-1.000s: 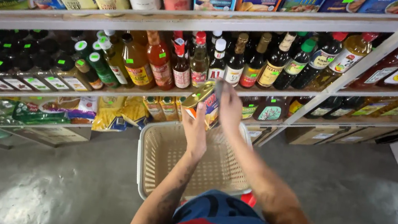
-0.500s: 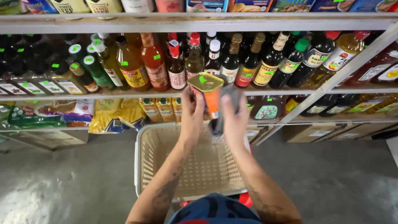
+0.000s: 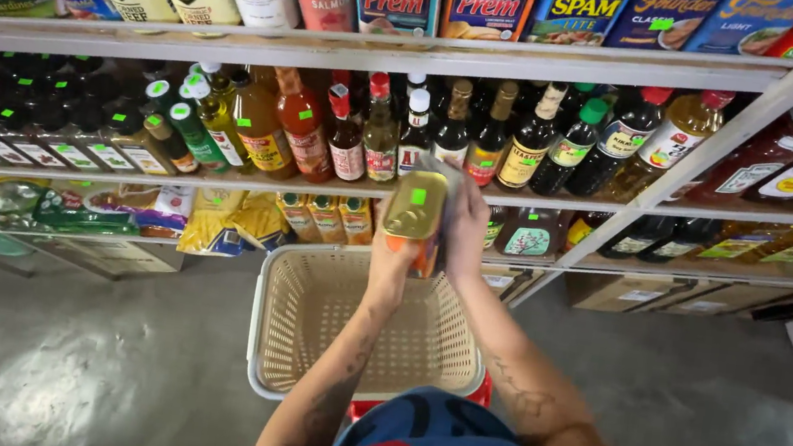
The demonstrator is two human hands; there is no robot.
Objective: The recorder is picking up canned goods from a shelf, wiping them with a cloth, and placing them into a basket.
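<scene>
A rectangular tin (image 3: 416,207) with a gold top and a small green sticker is held up in front of the shelves. My left hand (image 3: 394,263) grips it from below. My right hand (image 3: 464,229) presses a grey cloth (image 3: 445,172) against its right side. Both hands hover above a cream plastic basket (image 3: 279,291), which looks empty inside. The cloth is mostly hidden behind the tin and my fingers.
Metal shelving (image 3: 338,44) fills the upper view: tins on top, sauce bottles (image 3: 347,136) on the middle shelf, yellow packets (image 3: 236,218) below. A diagonal shelf post (image 3: 697,159) runs at the right. Grey concrete floor (image 3: 78,355) lies around the basket.
The tin has been raised and turned so its gold top faces me. My right hand with the cloth has shifted up along the tin's right side.
</scene>
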